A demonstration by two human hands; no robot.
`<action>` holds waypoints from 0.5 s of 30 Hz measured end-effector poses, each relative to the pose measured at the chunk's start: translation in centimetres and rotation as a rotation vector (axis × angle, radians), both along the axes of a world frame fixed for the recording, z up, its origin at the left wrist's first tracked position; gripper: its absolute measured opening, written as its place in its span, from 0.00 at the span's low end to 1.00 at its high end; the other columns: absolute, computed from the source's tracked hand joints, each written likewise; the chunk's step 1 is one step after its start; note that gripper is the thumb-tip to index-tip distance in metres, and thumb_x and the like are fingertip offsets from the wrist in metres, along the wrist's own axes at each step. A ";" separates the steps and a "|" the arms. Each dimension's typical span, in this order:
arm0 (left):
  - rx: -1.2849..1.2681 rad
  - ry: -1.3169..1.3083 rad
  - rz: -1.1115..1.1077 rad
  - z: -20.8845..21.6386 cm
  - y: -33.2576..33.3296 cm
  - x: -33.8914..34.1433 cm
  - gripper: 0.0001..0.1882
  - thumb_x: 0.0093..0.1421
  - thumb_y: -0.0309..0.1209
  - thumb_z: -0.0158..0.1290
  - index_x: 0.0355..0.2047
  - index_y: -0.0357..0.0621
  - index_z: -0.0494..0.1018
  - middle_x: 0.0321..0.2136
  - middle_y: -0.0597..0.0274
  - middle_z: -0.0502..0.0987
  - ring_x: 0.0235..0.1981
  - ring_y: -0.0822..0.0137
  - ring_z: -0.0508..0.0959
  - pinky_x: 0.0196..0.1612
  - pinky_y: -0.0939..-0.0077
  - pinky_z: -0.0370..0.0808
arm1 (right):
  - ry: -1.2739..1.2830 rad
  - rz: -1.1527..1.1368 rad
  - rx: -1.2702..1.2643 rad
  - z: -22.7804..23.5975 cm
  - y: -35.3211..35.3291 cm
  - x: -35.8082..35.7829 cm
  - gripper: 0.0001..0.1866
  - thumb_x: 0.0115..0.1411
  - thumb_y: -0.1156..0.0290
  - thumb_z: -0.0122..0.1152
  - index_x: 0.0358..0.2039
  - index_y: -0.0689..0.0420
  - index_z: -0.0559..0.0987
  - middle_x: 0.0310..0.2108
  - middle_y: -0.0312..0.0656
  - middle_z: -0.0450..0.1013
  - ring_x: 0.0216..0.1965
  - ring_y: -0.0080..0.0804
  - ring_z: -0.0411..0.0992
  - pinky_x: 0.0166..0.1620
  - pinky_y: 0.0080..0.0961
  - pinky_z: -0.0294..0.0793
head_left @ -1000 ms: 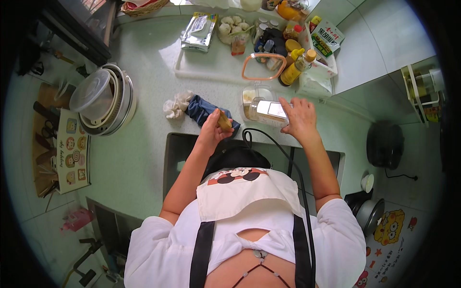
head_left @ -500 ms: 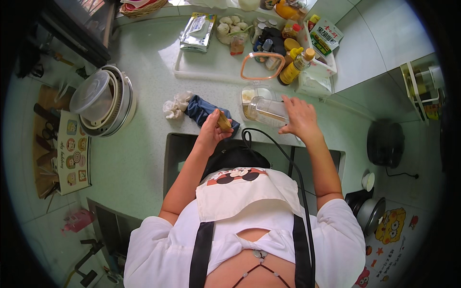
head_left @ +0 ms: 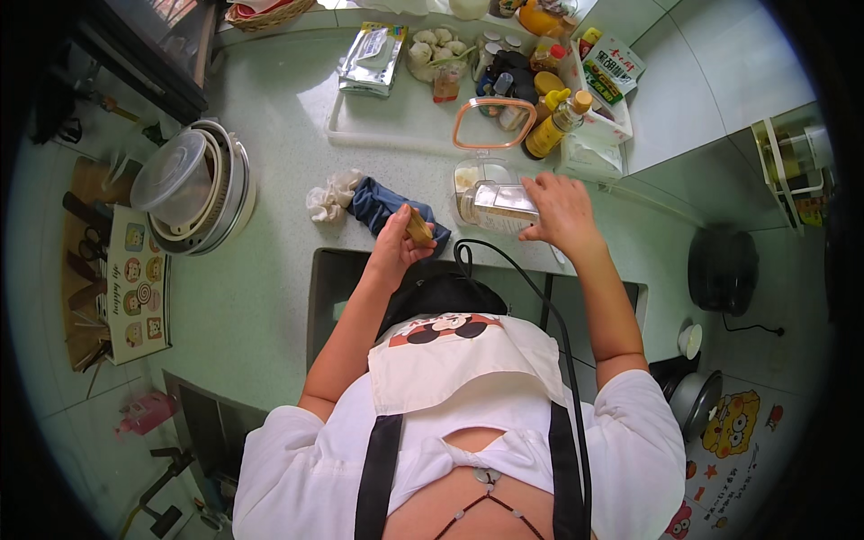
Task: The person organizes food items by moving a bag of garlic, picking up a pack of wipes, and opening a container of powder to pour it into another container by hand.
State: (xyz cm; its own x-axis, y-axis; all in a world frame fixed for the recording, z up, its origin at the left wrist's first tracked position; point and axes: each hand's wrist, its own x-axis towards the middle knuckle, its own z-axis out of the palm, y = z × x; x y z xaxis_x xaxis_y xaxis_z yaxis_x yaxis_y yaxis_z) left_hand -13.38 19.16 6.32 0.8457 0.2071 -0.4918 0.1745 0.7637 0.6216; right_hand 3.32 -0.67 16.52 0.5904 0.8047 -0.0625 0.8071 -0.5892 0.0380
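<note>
My right hand (head_left: 565, 211) grips a clear jar (head_left: 502, 209), tipped on its side with its mouth toward the left. The mouth overlaps the near part of a clear container (head_left: 468, 174) on the counter, which has something pale inside. Behind it stands the container's raised lid with an orange rim (head_left: 456, 128). In my left hand (head_left: 392, 247) is a small tan, wooden-looking lid (head_left: 419, 227), pinched between thumb and fingers. That hand is beside a blue cloth bundle (head_left: 380, 200) with a white ruffled piece (head_left: 331, 197) at its left end.
A white tray (head_left: 387, 139) holds garlic bulbs (head_left: 439, 47), packets and bottles, with a yellow-capped sauce bottle (head_left: 553, 126) at its right. Stacked bowls and strainers (head_left: 236, 193) stand at the left, near a knife block (head_left: 139, 288). A black cable (head_left: 540, 292) crosses the sink edge.
My right hand has moved slightly left and the jar has turned a little in its grip. The left hand and its lid have stayed in place.
</note>
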 end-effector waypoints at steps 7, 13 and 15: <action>-0.021 0.007 -0.005 -0.4 0.0 -0.1 0.20 0.58 0.50 0.42 0.40 0.48 0.64 0.33 0.57 0.73 0.27 0.67 0.76 0.29 0.78 0.75 | -0.065 0.019 -0.018 0.2 0.6 -0.2 0.40 0.23 0.56 0.73 0.43 0.51 0.71 0.35 0.35 0.67 0.38 0.33 0.65 0.40 0.30 0.62; -0.020 0.008 -0.005 -0.2 0.0 -0.1 0.20 0.58 0.50 0.42 0.40 0.49 0.65 0.33 0.57 0.73 0.27 0.66 0.76 0.30 0.77 0.75 | -0.093 0.028 -0.006 0.2 0.6 -0.5 0.39 0.23 0.57 0.73 0.42 0.51 0.71 0.35 0.36 0.67 0.38 0.32 0.65 0.40 0.29 0.62; -0.013 0.014 -0.005 -0.3 -0.1 -0.2 0.19 0.58 0.50 0.43 0.39 0.49 0.65 0.33 0.57 0.74 0.27 0.66 0.76 0.30 0.77 0.74 | -0.077 0.018 0.006 -0.1 0.5 -0.3 0.39 0.24 0.57 0.73 0.42 0.51 0.71 0.35 0.36 0.67 0.38 0.32 0.65 0.41 0.29 0.62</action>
